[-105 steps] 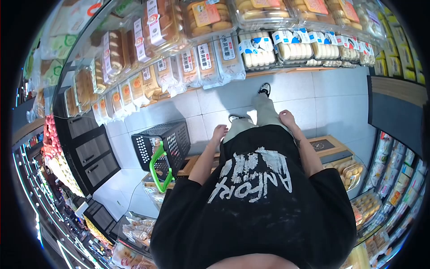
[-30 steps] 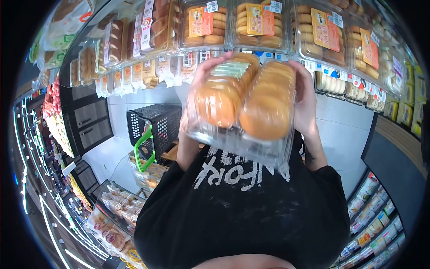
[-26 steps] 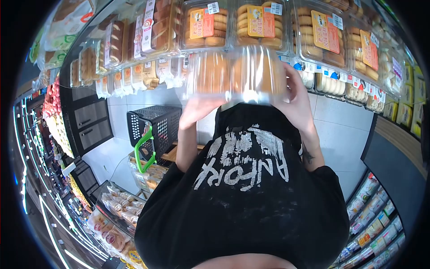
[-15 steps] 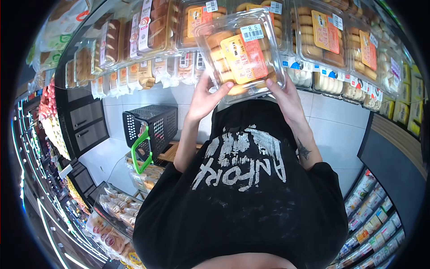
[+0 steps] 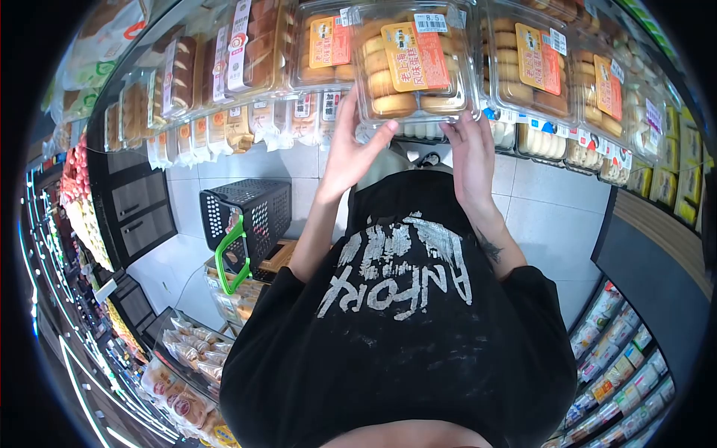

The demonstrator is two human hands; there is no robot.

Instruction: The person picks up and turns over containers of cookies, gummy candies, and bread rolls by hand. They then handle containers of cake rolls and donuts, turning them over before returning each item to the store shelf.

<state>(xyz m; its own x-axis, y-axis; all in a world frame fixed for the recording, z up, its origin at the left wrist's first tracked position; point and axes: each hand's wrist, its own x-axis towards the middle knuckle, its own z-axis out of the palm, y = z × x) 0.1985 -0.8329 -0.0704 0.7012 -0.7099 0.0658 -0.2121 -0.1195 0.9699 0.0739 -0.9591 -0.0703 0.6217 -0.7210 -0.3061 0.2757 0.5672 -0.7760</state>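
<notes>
A clear plastic box of round golden cakes point(image 5: 393, 71), with an orange-and-yellow label and an 8.5 price sticker, sits upright along the front of the shelf row. My left hand point(image 5: 352, 149) is at its lower left corner, fingers stretched along the side, thumb apart below the front edge. At the lower right corner, my right hand point(image 5: 472, 149) has its fingertips against the box's bottom edge, thumb off the front. Neither hand is wrapped round the box. Parts of the left fingers are hidden by it.
Matching cake boxes point(image 5: 532, 63) and long brown rolls point(image 5: 250, 45) line the shelf. Bagged breads point(image 5: 239, 127) hang over a lower tier. A black basket point(image 5: 258, 209) with a green handle point(image 5: 231, 257) stands at left. Shelves of packets point(image 5: 616, 373) are at lower right.
The cake box has gone from tilted in both hands to upright in line with the shelf row, farther from my body. Both thumbs have come off its front.
</notes>
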